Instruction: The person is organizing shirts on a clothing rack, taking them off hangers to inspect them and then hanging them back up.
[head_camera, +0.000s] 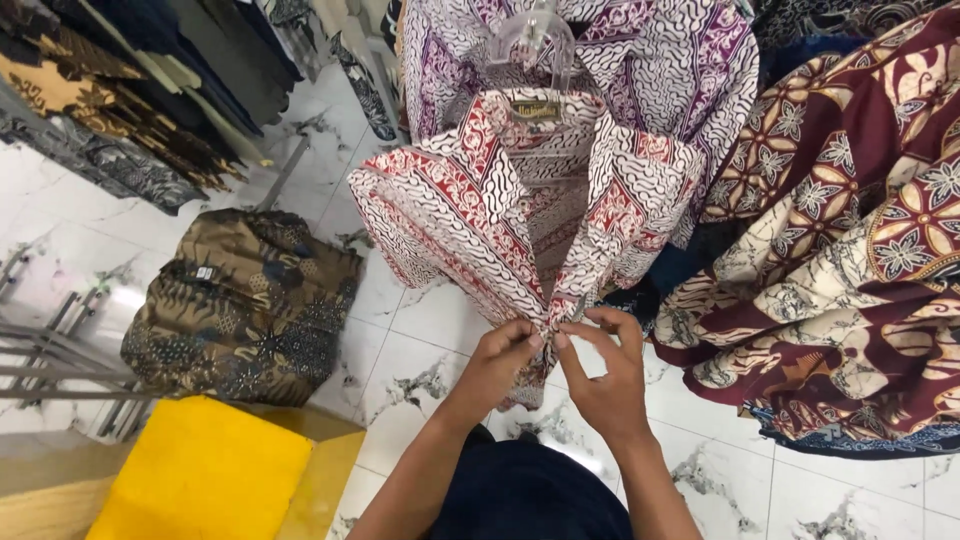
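A red and white patterned shirt (470, 200) hangs on a clear plastic hanger (535, 40) in front of me. My left hand (500, 360) pinches the lower front edge of the shirt. My right hand (605, 375) pinches the other front edge right beside it, fingertips nearly touching the left hand's. Both hands meet at the shirt's front opening near its hem.
A purple and white shirt (680, 60) hangs behind. Maroon floral shirts (850, 250) hang at the right. A brown patterned pile (240, 310) lies at the left on the marble floor (420, 340). A yellow cushion (200, 470) sits at lower left. Dark garments (110, 100) hang upper left.
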